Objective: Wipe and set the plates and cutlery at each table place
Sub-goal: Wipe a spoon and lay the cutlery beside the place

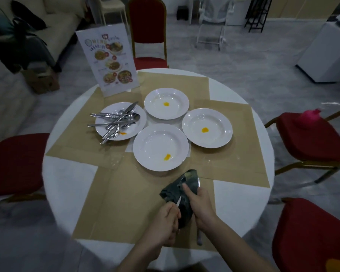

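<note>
Four white plates sit mid-table, each with an orange smear: a near plate (pixel 161 147), a right plate (pixel 207 128), a far plate (pixel 166 103) and a left plate (pixel 110 132) piled with several pieces of cutlery (pixel 116 119). Over the near placemat, my left hand (pixel 164 222) grips the handle of a piece of cutlery (pixel 178 202). My right hand (pixel 199 206) holds a dark cloth (pixel 182 190) wrapped round its upper end. Another piece of cutlery (pixel 199 237) lies on the mat under my right wrist.
Tan placemats (pixel 116 203) cover the round white table (pixel 67 183). A standing menu card (pixel 108 59) is at the far left. Red chairs surround the table: a far chair (pixel 148 34), a left chair (pixel 14 161), right chairs (pixel 310 136), one holding a pink object (pixel 310 115).
</note>
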A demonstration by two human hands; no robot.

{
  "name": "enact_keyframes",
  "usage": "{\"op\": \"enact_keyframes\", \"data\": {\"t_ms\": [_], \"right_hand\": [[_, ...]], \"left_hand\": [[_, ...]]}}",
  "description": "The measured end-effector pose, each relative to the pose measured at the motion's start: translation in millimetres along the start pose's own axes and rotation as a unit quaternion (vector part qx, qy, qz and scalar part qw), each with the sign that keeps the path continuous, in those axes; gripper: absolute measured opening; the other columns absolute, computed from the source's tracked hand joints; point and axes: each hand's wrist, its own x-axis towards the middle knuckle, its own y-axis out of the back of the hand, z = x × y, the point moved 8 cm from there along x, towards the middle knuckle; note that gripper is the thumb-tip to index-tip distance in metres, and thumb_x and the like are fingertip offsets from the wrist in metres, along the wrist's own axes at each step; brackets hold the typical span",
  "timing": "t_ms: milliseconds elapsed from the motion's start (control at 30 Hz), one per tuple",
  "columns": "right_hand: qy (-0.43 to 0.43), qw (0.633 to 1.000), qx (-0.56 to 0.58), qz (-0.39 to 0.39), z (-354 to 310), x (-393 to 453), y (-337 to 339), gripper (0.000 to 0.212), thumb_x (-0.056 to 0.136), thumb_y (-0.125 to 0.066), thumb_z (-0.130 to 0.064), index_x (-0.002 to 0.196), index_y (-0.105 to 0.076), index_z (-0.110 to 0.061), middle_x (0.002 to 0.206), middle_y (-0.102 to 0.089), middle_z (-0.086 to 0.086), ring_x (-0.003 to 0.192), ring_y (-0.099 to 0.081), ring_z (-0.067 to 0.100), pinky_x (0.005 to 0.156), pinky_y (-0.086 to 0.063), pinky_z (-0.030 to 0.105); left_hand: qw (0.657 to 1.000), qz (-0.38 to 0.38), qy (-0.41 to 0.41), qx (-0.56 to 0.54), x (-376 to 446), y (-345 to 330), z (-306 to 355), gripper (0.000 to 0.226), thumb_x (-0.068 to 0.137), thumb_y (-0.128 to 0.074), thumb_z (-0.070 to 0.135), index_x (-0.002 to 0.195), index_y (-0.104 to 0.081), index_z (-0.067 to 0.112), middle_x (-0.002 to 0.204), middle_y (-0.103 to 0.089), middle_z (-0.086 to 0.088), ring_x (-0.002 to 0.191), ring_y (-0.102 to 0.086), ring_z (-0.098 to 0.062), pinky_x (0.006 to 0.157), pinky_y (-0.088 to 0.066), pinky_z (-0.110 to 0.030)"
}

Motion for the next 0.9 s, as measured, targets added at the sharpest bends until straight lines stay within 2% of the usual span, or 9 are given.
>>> {"op": "enact_keyframes", "data": {"t_ms": [133, 233, 367, 500, 667, 733, 833, 900], "right_hand": [[0.041, 0.996, -0.059, 0.052, -17, 12, 23, 0.024, 0.089, -0.069, -0.032, 0.095, -0.07, -0.009, 0.091, -0.075, 0.006, 0.086, -0.072, 0.021, 0.08, -0.059, 0.045], [0.042, 0.997, -0.032, 0.061, -19, 9, 30, 0.022, 0.09, -0.067, -0.03, 0.098, -0.068, -0.009, 0.094, -0.075, 0.007, 0.088, -0.071, 0.022, 0.08, -0.059, 0.042], [0.023, 0.999, 0.013, 0.028, -14, -2, 30, 0.019, 0.091, -0.066, -0.027, 0.094, -0.071, -0.008, 0.09, -0.076, 0.01, 0.087, -0.072, 0.026, 0.081, -0.058, 0.043], [0.036, 0.996, -0.029, 0.076, -13, 1, 52, 0.022, 0.086, -0.072, -0.033, 0.089, -0.071, -0.011, 0.086, -0.076, 0.007, 0.084, -0.072, 0.025, 0.082, -0.058, 0.05], [0.013, 0.993, 0.013, 0.12, 1, -10, 62, 0.025, 0.087, -0.07, -0.035, 0.095, -0.07, -0.011, 0.09, -0.075, 0.006, 0.088, -0.071, 0.025, 0.083, -0.058, 0.045], [-0.004, 0.995, 0.052, 0.086, 2, -16, 59, 0.031, 0.09, -0.065, -0.035, 0.103, -0.069, -0.007, 0.094, -0.075, 0.009, 0.092, -0.071, 0.026, 0.081, -0.058, 0.039], [-0.021, 0.993, 0.105, -0.041, -4, -32, 34, 0.038, 0.096, -0.052, -0.037, 0.117, -0.064, -0.008, 0.106, -0.074, 0.01, 0.1, -0.07, 0.023, 0.082, -0.055, 0.033], [-0.043, 0.981, 0.165, -0.097, -7, -41, 18, 0.046, 0.1, -0.038, -0.046, 0.118, -0.063, -0.012, 0.11, -0.073, 0.009, 0.103, -0.069, 0.021, 0.086, -0.054, 0.032]], "left_hand": [[1.0, -0.017, 0.013, 0.008, -5, -10, 1, 0.027, 0.104, -0.031, 0.024, 0.083, -0.043, 0.013, 0.049, -0.032, 0.005, 0.037, -0.019, -0.007, 0.037, -0.017, -0.017], [1.0, -0.015, 0.01, 0.014, 0, -19, 8, 0.027, 0.104, -0.032, 0.024, 0.082, -0.044, 0.013, 0.049, -0.035, 0.005, 0.037, -0.022, -0.007, 0.038, -0.018, -0.017], [1.0, 0.004, -0.007, 0.027, 0, -29, 12, 0.028, 0.103, -0.032, 0.026, 0.082, -0.044, 0.014, 0.05, -0.035, 0.005, 0.037, -0.023, -0.006, 0.039, -0.019, -0.017], [0.999, -0.033, 0.034, -0.002, -6, -41, 1, 0.028, 0.104, -0.031, 0.025, 0.08, -0.043, 0.014, 0.048, -0.034, 0.005, 0.038, -0.019, -0.007, 0.037, -0.015, -0.018], [0.998, -0.033, 0.033, 0.033, -2, -35, -5, 0.031, 0.104, -0.031, 0.024, 0.078, -0.045, 0.014, 0.046, -0.035, 0.007, 0.035, -0.021, -0.006, 0.036, -0.017, -0.017], [0.999, -0.014, 0.016, 0.038, 2, -27, -2, 0.031, 0.104, -0.033, 0.025, 0.078, -0.047, 0.014, 0.046, -0.036, 0.007, 0.035, -0.023, -0.005, 0.036, -0.017, -0.017], [0.999, 0.02, -0.007, 0.029, 11, -13, 9, 0.031, 0.104, -0.033, 0.027, 0.079, -0.046, 0.013, 0.045, -0.035, 0.006, 0.034, -0.022, -0.006, 0.036, -0.017, -0.016], [0.999, 0.025, -0.012, 0.027, 11, -10, 14, 0.033, 0.104, -0.031, 0.027, 0.078, -0.045, 0.013, 0.045, -0.034, 0.006, 0.034, -0.021, -0.006, 0.037, -0.017, -0.015]]}}
